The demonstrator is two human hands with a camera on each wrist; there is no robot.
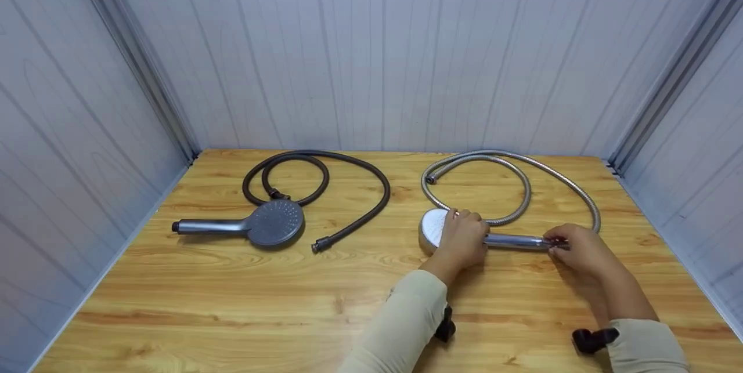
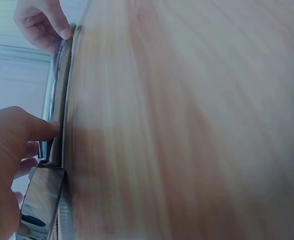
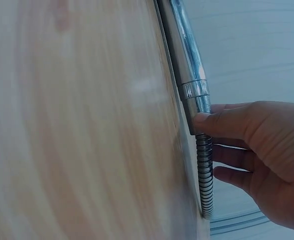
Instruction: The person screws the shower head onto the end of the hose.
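Note:
My left hand (image 1: 464, 236) grips a chrome shower head (image 1: 432, 225) where its round head meets the handle, thumb along the near side in the left wrist view. The white spray face is turned up, partly covered by the fingers. At the handle's other end, my right hand (image 1: 583, 250) pinches the metal connector (image 3: 199, 107) of a silver shower hose (image 3: 205, 175). In the right wrist view the connector sits in line against the handle end, and the ribbed hose runs on below it. The shower head lies low over the wooden table, handle pointing right.
A dark grey shower head (image 1: 276, 223) lies on the table's left, its handle pointing left. Behind it a dark hose (image 1: 380, 187) loops round, its near end (image 1: 323, 243) loose on the wood. The silver hose's coil (image 1: 525, 187) reaches the back wall (image 1: 371, 60); side walls flank the table.

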